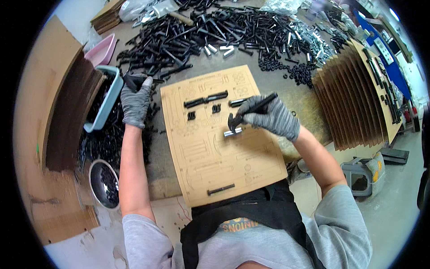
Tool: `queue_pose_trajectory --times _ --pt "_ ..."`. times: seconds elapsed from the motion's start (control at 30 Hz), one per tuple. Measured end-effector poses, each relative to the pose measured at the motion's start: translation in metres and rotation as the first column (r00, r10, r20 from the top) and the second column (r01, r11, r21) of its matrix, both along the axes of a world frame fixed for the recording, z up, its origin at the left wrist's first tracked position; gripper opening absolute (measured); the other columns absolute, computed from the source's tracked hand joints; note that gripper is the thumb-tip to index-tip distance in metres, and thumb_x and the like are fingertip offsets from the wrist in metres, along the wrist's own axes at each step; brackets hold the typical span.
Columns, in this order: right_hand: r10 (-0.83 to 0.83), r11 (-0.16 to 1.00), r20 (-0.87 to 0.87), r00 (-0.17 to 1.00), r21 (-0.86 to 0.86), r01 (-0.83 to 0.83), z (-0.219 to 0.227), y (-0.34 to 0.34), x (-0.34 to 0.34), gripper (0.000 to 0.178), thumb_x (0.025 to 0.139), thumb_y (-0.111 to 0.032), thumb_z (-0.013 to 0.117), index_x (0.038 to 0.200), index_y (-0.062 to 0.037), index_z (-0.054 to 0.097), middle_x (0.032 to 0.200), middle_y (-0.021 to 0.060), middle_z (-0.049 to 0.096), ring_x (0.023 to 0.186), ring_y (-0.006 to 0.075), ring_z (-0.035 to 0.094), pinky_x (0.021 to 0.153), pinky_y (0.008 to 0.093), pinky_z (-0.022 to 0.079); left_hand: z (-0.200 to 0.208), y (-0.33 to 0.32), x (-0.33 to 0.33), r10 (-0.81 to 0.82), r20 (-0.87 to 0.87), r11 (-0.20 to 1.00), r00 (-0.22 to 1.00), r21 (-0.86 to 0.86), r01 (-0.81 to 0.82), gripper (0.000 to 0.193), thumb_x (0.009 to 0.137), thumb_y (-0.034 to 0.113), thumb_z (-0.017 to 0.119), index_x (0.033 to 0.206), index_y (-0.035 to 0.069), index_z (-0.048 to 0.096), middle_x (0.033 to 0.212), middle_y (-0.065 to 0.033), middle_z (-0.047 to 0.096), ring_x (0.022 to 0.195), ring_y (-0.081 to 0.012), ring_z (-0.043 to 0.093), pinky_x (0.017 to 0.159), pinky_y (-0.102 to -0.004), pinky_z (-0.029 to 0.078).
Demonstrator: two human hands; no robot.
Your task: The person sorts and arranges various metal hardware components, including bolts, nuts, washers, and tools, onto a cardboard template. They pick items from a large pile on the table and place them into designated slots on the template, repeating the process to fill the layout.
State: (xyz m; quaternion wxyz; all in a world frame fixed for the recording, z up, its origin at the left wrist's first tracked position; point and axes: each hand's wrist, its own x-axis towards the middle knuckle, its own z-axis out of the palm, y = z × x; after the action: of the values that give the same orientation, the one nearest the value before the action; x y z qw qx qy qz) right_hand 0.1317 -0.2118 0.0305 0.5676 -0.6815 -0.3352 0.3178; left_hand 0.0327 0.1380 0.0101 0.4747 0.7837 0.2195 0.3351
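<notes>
My left hand [135,105], in a grey knit glove, is closed on a black metal part [131,82] at the left edge of the pile; its exact kind is partly hidden. Over the printed cardboard sheet [201,139], my gloved right hand [274,117] grips a black metal rod with a hooked, T-like head [263,104]. A silver tube [233,132] lies on the sheet just below that head. Farther up the sheet are long black bolts [206,99] and two small clusters of black pieces [216,108]. One black bolt [220,189] rests near the sheet's lower edge.
Black metal parts [179,40] are heaped across the far table, with silver tubes [228,52] and black nuts [300,73] nearby. At left stand a blue bin [106,105], a pink tray [102,51] and a metal bowl [91,179]. Cardboard sheets [345,103] lean at right.
</notes>
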Motion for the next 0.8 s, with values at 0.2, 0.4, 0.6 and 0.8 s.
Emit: queue_pose_trajectory --times 0.2,0.4,0.6,0.8 --pt "0.025 0.996 -0.011 1.000 0.090 -0.024 -0.052 -0.001 -0.047 0.020 0.081 -0.010 0.073 0.100 -0.0048 0.069 0.095 0.0040 0.070 0.085 0.0122 0.065 0.079 0.0266 0.054 0.001 -0.066 -0.080 -0.150 0.082 0.818 0.985 -0.549 0.170 0.020 0.083 0.013 0.072 0.096 0.002 0.063 0.082 -0.0084 0.066 0.067 -0.0133 0.063 0.057 -0.0230 0.052" --pt "-0.073 0.997 -0.016 0.997 -0.035 0.072 -0.061 -0.026 -0.042 0.017 0.082 -0.012 0.071 0.097 -0.0045 0.068 0.086 0.0065 0.069 0.077 0.0147 0.065 0.071 0.0296 0.054 -0.021 -0.111 -0.121 -0.232 0.136 0.591 0.963 -0.766 0.251 0.028 0.082 0.009 0.071 0.107 0.002 0.058 0.099 -0.0152 0.066 0.086 -0.0232 0.069 0.063 -0.0263 0.060" --pt "0.005 0.999 0.893 0.451 -0.025 0.037 -0.019 -0.012 -0.085 0.025 0.081 -0.015 0.066 0.104 -0.0082 0.063 0.091 0.0124 0.065 0.084 0.0296 0.064 0.075 0.0384 0.053 -0.020 -0.150 -0.141 -0.232 0.111 0.529 0.966 -0.819 0.221 0.025 0.086 0.010 0.067 0.108 0.002 0.057 0.101 -0.0140 0.065 0.088 -0.0239 0.069 0.063 -0.0258 0.060" --pt "0.093 0.993 0.779 0.620 -0.028 -0.115 -0.039 0.014 -0.122 0.025 0.089 -0.018 0.059 0.110 -0.0049 0.061 0.089 0.0145 0.066 0.077 0.0287 0.065 0.067 0.0381 0.054 0.009 -0.176 -0.180 -0.489 -0.237 0.599 0.839 -0.791 0.126 0.031 0.089 0.026 0.064 0.105 -0.001 0.060 0.091 -0.0094 0.067 0.078 -0.0145 0.066 0.058 -0.0241 0.053"
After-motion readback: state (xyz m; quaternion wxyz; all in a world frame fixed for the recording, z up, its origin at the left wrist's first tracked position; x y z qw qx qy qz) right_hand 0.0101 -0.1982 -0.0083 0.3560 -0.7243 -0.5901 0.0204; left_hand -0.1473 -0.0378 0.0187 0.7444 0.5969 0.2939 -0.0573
